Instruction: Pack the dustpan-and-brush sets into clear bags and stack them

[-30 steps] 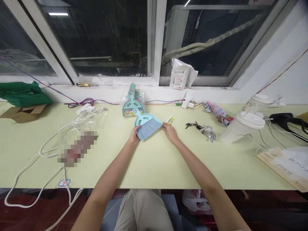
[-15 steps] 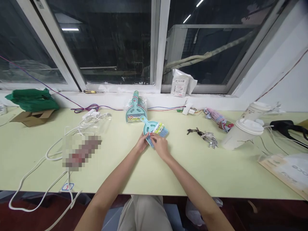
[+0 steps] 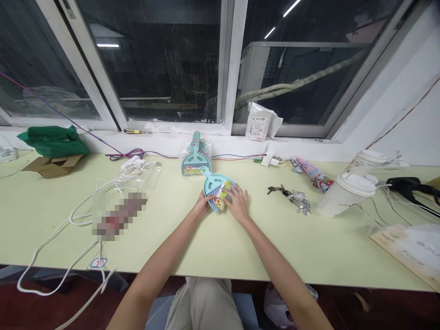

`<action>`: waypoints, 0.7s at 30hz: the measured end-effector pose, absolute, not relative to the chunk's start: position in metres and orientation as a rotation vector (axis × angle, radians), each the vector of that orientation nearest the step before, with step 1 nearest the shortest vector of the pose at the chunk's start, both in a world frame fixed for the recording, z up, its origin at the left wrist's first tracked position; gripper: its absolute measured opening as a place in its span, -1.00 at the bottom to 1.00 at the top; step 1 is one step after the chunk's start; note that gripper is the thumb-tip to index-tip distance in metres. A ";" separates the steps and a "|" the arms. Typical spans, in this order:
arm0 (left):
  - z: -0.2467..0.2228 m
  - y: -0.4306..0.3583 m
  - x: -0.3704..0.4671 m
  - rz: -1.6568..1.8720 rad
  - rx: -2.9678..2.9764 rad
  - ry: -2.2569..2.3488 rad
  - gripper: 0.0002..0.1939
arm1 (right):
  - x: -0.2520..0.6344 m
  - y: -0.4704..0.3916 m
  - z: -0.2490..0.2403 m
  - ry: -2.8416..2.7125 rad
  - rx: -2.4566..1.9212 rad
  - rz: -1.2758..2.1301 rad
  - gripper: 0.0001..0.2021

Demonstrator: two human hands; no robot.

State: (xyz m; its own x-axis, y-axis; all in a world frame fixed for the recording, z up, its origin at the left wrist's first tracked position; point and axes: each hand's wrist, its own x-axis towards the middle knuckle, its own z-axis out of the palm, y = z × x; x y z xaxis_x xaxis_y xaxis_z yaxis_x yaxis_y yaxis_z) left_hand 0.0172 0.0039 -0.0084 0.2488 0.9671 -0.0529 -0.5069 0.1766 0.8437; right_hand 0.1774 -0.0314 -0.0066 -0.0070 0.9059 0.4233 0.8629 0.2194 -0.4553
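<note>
A light-blue dustpan [image 3: 209,180] with a small brush lies tilted at the middle of the table, its handle toward the window. Across its front sits a yellow-green printed label [image 3: 222,195]. My left hand [image 3: 202,205] grips the dustpan's left edge, the thumb on top by the label. Resting on the label and the right side of the dustpan, my right hand [image 3: 237,201] has its fingers spread. Just behind stands a stack of similar dustpan sets [image 3: 195,158] in clear plastic.
White cables [image 3: 74,213] and a blurred-out item [image 3: 120,217] lie on the left. Keys [image 3: 292,197], lidded paper cups [image 3: 343,195] and a folded umbrella [image 3: 311,173] are on the right. A green bag [image 3: 51,140] sits on a cardboard box [image 3: 55,167].
My right hand has opened from a pinch near the label and moved slightly right. The label now lies more upright across the dustpan. The view has shifted a little.
</note>
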 end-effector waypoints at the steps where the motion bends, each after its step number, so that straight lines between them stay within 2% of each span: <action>1: -0.007 0.003 0.018 1.168 0.820 0.696 -0.40 | 0.176 -0.031 -0.010 -1.830 -1.673 0.092 -0.66; 5: -0.006 0.000 0.022 1.152 0.841 0.701 -0.37 | 0.163 -0.033 -0.021 -1.631 -1.829 0.191 -0.59; 11: -0.012 0.002 0.020 1.147 0.867 0.691 -0.43 | 0.158 -0.030 -0.026 -1.619 -1.824 0.234 -0.61; 16: -0.012 -0.002 0.021 1.138 0.836 0.694 -0.41 | 0.160 -0.035 -0.023 -1.601 -1.770 0.212 -0.61; 19: -0.012 -0.002 0.020 1.129 0.788 0.654 -0.42 | 0.161 -0.036 -0.022 -1.345 -1.711 0.229 -0.44; 21: -0.012 -0.002 0.020 1.127 0.780 0.629 -0.42 | 0.163 -0.035 -0.022 -1.092 -1.624 0.390 -0.31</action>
State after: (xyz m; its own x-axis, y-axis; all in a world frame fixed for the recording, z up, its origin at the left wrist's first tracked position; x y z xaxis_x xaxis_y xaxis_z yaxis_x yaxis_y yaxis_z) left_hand 0.0196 -0.0020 -0.0120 0.3131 0.9482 -0.0539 -0.5436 0.2255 0.8085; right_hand 0.1631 -0.0351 -0.0222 0.5230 0.8071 0.2739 0.4507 0.0108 -0.8926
